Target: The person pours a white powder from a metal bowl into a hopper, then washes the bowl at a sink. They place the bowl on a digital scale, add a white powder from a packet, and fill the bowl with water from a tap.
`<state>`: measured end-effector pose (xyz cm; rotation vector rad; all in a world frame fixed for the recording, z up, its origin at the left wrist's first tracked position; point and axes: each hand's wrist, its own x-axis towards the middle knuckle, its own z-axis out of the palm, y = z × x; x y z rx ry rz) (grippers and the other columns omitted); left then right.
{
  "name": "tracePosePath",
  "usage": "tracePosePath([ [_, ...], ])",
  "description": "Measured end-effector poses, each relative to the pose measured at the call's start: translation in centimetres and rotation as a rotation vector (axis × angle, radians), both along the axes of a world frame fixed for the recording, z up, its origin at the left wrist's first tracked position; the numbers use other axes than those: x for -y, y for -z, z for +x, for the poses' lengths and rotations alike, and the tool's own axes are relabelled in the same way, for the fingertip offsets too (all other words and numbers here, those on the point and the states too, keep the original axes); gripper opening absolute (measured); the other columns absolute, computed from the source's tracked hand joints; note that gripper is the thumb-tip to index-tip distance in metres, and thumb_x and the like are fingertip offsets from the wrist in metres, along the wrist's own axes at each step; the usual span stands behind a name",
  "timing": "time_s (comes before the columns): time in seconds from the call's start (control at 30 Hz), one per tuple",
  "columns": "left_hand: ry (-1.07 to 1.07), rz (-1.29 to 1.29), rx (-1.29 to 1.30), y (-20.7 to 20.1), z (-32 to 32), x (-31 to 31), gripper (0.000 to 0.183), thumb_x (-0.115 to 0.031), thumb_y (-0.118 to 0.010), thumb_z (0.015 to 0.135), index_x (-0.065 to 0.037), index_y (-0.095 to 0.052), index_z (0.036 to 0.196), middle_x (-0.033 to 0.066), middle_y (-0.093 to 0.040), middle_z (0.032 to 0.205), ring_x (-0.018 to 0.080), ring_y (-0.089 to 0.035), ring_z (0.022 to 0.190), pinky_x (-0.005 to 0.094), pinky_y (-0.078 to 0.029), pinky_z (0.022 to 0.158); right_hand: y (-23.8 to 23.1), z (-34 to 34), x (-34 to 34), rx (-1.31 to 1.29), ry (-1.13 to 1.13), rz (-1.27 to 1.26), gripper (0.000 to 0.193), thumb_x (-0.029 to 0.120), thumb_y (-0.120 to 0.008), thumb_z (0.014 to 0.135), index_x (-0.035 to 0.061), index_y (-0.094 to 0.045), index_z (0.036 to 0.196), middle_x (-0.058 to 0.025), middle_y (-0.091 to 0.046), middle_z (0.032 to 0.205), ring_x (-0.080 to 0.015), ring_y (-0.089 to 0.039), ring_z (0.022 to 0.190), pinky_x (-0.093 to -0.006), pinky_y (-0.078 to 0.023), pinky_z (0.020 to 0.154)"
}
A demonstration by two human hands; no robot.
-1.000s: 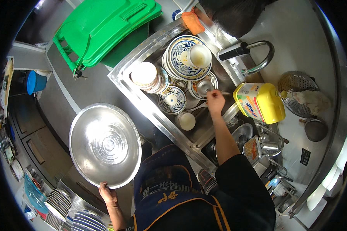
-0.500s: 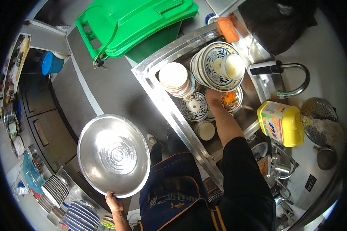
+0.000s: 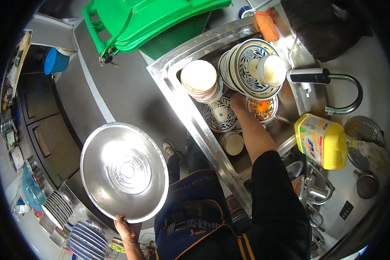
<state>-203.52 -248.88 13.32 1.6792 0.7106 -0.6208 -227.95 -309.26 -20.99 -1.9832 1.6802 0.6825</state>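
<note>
At eight o'clock hangs a wide, round, silver metal basin (image 3: 125, 172), its rim in the curled fingers (image 3: 121, 222) of the left hand (image 3: 126, 232). Toward two, the right hand (image 3: 237, 102) reaches beside blue-patterned white ceramic plates (image 3: 250, 53) in the steel sink (image 3: 195, 123), its grip hidden. Much seems left: plates and orange-red food scraps (image 3: 263, 106) lie there.

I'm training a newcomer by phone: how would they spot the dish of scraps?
Find the metal sink. Inside, right of the right forearm and beside the big plate stack, sits a round patterned dish. Unlike its neighbours, it shows bright orange scraps.
</note>
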Motion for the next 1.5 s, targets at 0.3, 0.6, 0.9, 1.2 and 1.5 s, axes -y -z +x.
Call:
tracePosePath([
  [0.3, 0.012, -0.004, 0.009, -0.5, 0.2, 2.5, 0.007, -0.007, -0.052, 0.077, -0.003, -0.053, 0.082, 0.0091, -0.054, 0.089, 0.0233, -0.054, 0.087, 0.0414, -0.046, 0.082, 2.2, -0.5, 0.3, -0.197, -0.217, 0.239, 0.034, 0.013, -0.053, 0.088, 0.0005, -0.056, 0.119, -0.0211, -0.054, 0.124, -0.0330, -0.058, 0.104, -0.0403, -0.050, 0.088],
  [0.6, 0.064, -0.027, 0.030, 1.2, 0.5, 0.0, 0.007, -0.006, -0.051, 0.076, -0.002, -0.053, 0.081, 0.0077, -0.054, 0.087, 0.0213, -0.052, 0.086, 0.0372, -0.043, 0.085, 4.1, -3.6, 0.0, 0.010, -0.148, 0.030, 0.025, 0.016, -0.052, 0.089, -0.0009, -0.062, 0.104, -0.0222, -0.060, 0.112, -0.0329, -0.060, 0.097, -0.0421, -0.050, 0.083],
  [0.9, 0.177, -0.241, -0.004, 1.4, 1.1, -1.1, 0.007, -0.009, -0.051, 0.078, -0.004, -0.054, 0.081, 0.0043, -0.055, 0.083, 0.0201, -0.054, 0.081, 0.0343, -0.045, 0.072, -10.7, -7.1, -13.0, 0.451, -0.301, -0.292, 0.020, 0.009, -0.051, 0.079, -0.0014, -0.061, 0.092, -0.0187, -0.061, 0.096, -0.0343, -0.059, 0.093, -0.0434, -0.048, 0.082],
  [1.2, 0.327, -0.310, -0.112, 3.6, 0.3, -2.3, 0.021, -0.012, -0.052, 0.079, 0.001, -0.054, 0.095, 0.0076, -0.058, 0.098, 0.0199, -0.056, 0.083, 0.0305, -0.044, 0.065, -33.7, -25.6, -34.7, 0.363, 0.172, 0.042, 0.042, 0.017, -0.051, 0.082, -0.0008, -0.054, 0.119, -0.0198, -0.058, 0.118, -0.0374, -0.054, 0.110, -0.0448, -0.044, 0.092],
  [1.5, 0.423, -0.248, -0.174, 6.5, -4.6, -8.0, 0.014, -0.016, -0.047, 0.081, -0.006, -0.055, 0.086, 0.0041, -0.060, 0.084, 0.0172, -0.055, 0.066, 0.0239, -0.042, 0.050, -35.7, -57.2, -55.0, 0.143, 0.651, -0.284, 0.033, 0.026, -0.054, 0.079, 0.0054, -0.066, 0.102, -0.0184, -0.066, 0.094, -0.0382, -0.062, 0.091, -0.0451, -0.049, 0.080],
])
